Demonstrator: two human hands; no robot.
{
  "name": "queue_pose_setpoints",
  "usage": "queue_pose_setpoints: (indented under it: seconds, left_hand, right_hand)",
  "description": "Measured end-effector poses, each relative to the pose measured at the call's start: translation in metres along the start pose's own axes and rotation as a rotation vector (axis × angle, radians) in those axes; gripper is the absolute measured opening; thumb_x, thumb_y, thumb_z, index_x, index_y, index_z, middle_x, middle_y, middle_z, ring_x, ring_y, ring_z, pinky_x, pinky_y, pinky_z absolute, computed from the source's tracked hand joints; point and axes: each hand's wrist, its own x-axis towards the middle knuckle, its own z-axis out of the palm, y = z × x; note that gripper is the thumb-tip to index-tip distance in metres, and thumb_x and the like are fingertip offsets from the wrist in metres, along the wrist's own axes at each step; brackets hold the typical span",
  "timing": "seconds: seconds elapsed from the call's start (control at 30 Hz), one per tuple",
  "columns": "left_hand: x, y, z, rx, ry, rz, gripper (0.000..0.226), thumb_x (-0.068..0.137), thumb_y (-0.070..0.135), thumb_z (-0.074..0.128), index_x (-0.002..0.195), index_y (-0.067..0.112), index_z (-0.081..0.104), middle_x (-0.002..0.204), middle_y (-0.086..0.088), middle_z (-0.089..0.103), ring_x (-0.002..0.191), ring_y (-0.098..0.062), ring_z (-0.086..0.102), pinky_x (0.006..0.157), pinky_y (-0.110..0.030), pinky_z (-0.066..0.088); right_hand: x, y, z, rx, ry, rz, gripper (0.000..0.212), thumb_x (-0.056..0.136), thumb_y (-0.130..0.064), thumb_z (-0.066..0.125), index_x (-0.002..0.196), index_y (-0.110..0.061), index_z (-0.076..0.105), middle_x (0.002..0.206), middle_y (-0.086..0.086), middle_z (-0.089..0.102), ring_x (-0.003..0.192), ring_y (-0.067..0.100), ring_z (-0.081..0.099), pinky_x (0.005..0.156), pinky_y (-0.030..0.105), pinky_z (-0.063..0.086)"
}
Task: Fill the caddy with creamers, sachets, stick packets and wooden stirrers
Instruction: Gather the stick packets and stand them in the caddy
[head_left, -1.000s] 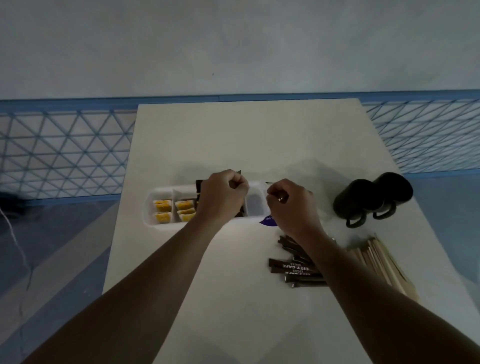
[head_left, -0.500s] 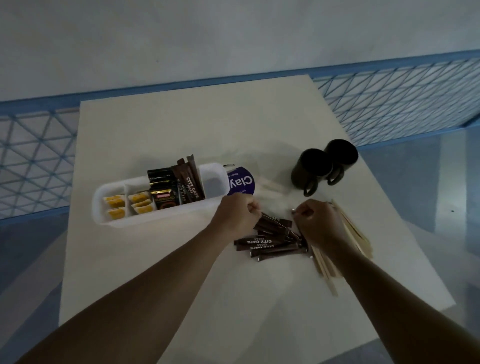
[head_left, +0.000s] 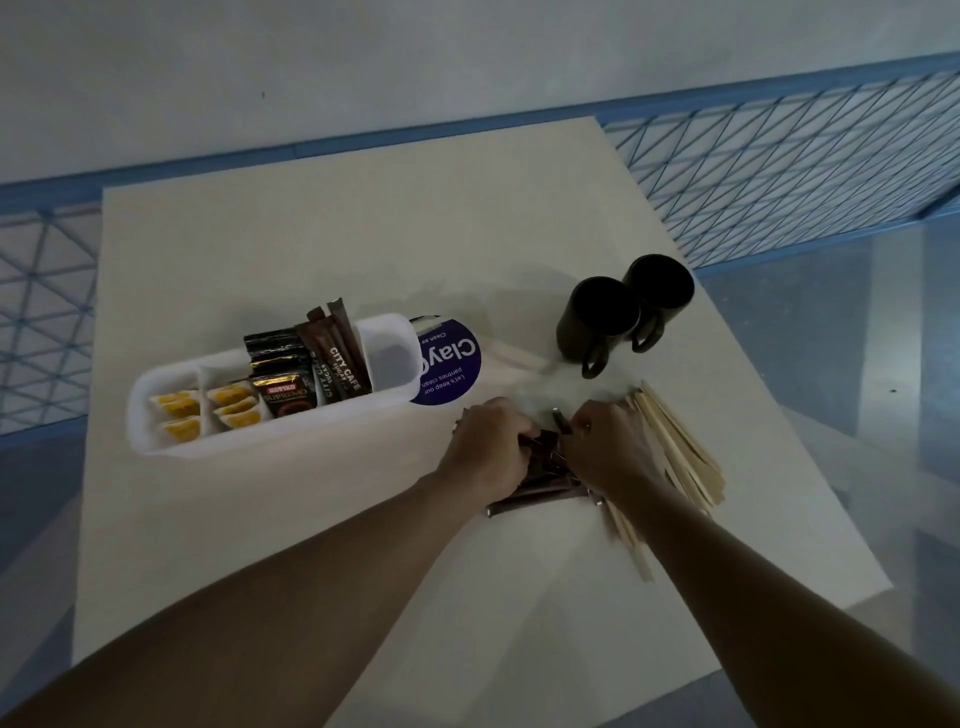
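Both hands are down on the sticks, a loose dark pile on the counter just right of the caddy. The left hand has its fingers curled into the near side of the pile and grips several. The right hand pinches at least one, whose end pokes up between its fingers. How many each hand holds is hidden.

The sticks look light, thin and foil-slick, so they will likely slide over one another and fan out if gripped at one end. A hold across the middle of the bundle, thumb under and fingers over, should keep them together. They bend but spring back, so a firm squeeze should do no harm.

In the caddy, creamers fill the two left bays. Sachets and a few upright sticks share the next bay, leaning right. A new bundle probably goes in end first beside them. The right-end bay shows nothing in it.

The stirrers lie fanned under and beside the right wrist, touching the pile. They look stiff, light and splintery, and are best gathered mid-length. Two mugs stand beyond them, and a purple disc lies against the caddy's right end.
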Motion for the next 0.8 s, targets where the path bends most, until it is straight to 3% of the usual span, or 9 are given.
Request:
queue_pose_setpoints:
  seconds: [0.13, 0.3, 0.43, 0.7, 0.8]
  left_hand:
    - [0.001, -0.003, 0.003, 0.055, 0.032, -0.034, 0.03, 0.084, 0.003, 0.068, 0.113, 0.01, 0.071, 0.118, -0.006, 0.057, 0.103, -0.025, 0.059, 0.09, -0.036, 0.053]
    - [0.0, -0.001, 0.002, 0.093, 0.05, -0.077, 0.026, 0.082, 0.005, 0.073, 0.106, 0.015, 0.072, 0.112, -0.004, 0.057, 0.098, -0.023, 0.059, 0.085, -0.037, 0.055]
    - [-0.001, -0.003, 0.0, 0.092, 0.057, -0.095, 0.017, 0.082, 0.007, 0.074, 0.096, 0.016, 0.073, 0.105, -0.003, 0.063, 0.094, -0.021, 0.061, 0.082, -0.034, 0.055]
    - [-0.004, 0.006, 0.01, 0.165, 0.029, -0.039, 0.024, 0.085, 0.02, 0.072, 0.109, 0.02, 0.073, 0.11, 0.0, 0.068, 0.104, -0.019, 0.062, 0.093, -0.034, 0.051]
    - [-0.007, 0.004, 0.014, 0.212, 0.052, -0.043, 0.021, 0.089, 0.016, 0.067, 0.109, 0.019, 0.072, 0.109, -0.001, 0.068, 0.103, -0.018, 0.061, 0.093, -0.034, 0.052]
  right_hand:
    - [0.003, -0.006, 0.004, -0.064, -0.014, 0.024, 0.01, 0.081, -0.02, 0.067, 0.074, -0.015, 0.062, 0.069, 0.002, 0.06, 0.06, 0.016, 0.057, 0.048, 0.028, 0.046]
    - [0.005, -0.009, 0.004, -0.027, -0.031, 0.024, 0.015, 0.076, -0.027, 0.069, 0.068, -0.018, 0.059, 0.062, 0.002, 0.059, 0.055, 0.019, 0.057, 0.05, 0.034, 0.05]
    - [0.004, -0.011, -0.003, 0.111, -0.019, 0.003, 0.014, 0.08, -0.022, 0.071, 0.073, -0.017, 0.06, 0.064, 0.0, 0.061, 0.054, 0.016, 0.059, 0.049, 0.032, 0.048]
    - [-0.003, -0.027, -0.026, 0.17, 0.051, -0.032, 0.009, 0.082, -0.026, 0.065, 0.079, -0.019, 0.062, 0.068, 0.0, 0.065, 0.065, 0.022, 0.066, 0.06, 0.04, 0.057]
    - [-0.007, -0.029, -0.03, 0.219, 0.057, -0.022, 0.007, 0.085, -0.025, 0.065, 0.083, -0.019, 0.062, 0.07, 0.0, 0.064, 0.065, 0.019, 0.063, 0.058, 0.034, 0.053]
